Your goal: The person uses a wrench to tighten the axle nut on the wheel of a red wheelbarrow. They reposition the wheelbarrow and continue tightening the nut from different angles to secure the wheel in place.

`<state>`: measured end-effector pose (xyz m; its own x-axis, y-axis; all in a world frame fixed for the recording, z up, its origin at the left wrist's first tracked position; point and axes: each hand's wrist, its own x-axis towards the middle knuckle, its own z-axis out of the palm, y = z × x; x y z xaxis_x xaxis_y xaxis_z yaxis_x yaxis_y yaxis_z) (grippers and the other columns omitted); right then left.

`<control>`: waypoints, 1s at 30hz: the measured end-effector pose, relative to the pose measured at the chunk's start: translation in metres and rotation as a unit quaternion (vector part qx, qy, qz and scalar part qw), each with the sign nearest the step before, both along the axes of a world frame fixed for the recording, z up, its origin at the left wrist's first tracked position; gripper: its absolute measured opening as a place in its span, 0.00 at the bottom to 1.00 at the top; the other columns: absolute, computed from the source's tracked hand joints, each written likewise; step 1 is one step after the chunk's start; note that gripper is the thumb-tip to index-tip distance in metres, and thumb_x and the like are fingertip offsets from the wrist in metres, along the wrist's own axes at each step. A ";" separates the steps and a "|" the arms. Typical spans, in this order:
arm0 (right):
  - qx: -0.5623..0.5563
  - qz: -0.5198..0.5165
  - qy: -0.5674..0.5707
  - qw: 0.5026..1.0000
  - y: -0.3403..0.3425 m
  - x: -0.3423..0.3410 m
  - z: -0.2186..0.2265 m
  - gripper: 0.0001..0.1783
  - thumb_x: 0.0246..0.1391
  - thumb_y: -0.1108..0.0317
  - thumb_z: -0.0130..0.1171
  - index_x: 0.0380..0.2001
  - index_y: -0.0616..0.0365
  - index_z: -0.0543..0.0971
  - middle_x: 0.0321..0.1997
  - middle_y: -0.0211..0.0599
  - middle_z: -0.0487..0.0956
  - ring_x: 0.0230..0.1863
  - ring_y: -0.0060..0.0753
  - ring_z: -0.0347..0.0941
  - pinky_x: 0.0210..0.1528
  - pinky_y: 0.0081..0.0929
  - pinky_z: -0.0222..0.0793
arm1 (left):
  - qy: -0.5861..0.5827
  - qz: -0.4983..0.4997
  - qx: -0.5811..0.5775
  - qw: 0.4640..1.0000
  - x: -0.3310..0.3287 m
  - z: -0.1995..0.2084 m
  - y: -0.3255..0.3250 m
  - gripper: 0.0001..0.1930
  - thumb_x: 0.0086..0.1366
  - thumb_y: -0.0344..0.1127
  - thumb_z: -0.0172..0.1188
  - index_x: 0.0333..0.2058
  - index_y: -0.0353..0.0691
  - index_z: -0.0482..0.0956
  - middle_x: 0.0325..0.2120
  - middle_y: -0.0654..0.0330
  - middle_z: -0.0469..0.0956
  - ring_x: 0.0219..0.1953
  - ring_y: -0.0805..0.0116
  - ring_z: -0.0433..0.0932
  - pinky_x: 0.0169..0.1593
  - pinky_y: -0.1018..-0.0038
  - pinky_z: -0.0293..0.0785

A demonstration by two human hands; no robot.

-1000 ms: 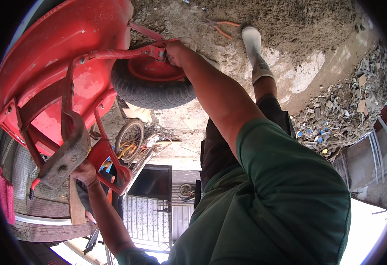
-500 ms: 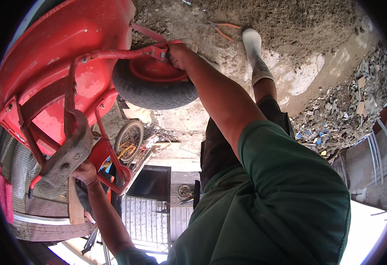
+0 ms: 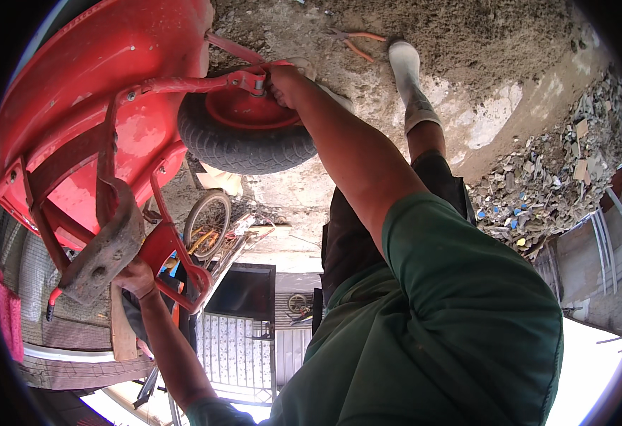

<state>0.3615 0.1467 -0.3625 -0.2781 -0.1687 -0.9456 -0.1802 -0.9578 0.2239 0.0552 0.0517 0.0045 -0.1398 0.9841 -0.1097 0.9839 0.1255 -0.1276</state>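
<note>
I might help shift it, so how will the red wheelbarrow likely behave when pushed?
The wheelbarrow would probably feel stiff: its frame looks tubular and bolted to the tray. It may rock or tip, since it is turned with its underside showing. Its round wheel could spin if nudged, though the right hand at its bracket may steady it.

Red tray (image 3: 91, 78): faint marks by the rim — too small to read.
Black tyre (image 3: 247, 151): no legible lettering or number — nor on anything else.

The right hand (image 3: 284, 86) has shifted (only slightly) beside the wheel (image 3: 243, 148).
</note>
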 end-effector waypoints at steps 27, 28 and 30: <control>-0.016 -0.010 0.024 1.000 0.002 0.002 0.005 0.13 0.60 0.58 0.48 0.22 0.43 0.76 0.12 0.21 0.61 0.10 0.20 0.52 0.12 0.21 0.45 | -0.006 0.015 0.011 1.000 -0.003 0.004 -0.003 0.22 0.62 0.38 0.58 0.49 0.28 0.70 0.49 0.42 0.72 0.49 0.48 0.72 0.53 0.59 0.66; -0.001 -0.005 0.033 0.999 0.001 0.000 0.001 0.13 0.60 0.58 0.48 0.22 0.43 0.75 0.12 0.21 0.62 0.10 0.20 0.53 0.12 0.21 0.45 | -0.008 0.017 0.010 1.000 -0.003 0.003 -0.003 0.22 0.62 0.38 0.58 0.49 0.28 0.70 0.49 0.43 0.72 0.49 0.48 0.72 0.53 0.59 0.66; 0.039 0.006 0.006 0.999 -0.002 -0.004 -0.012 0.14 0.60 0.57 0.49 0.21 0.43 0.74 0.13 0.21 0.62 0.11 0.19 0.54 0.12 0.21 0.45 | -0.014 0.017 0.013 1.000 -0.002 0.000 0.000 0.22 0.62 0.39 0.58 0.49 0.28 0.70 0.49 0.43 0.72 0.49 0.48 0.72 0.53 0.59 0.66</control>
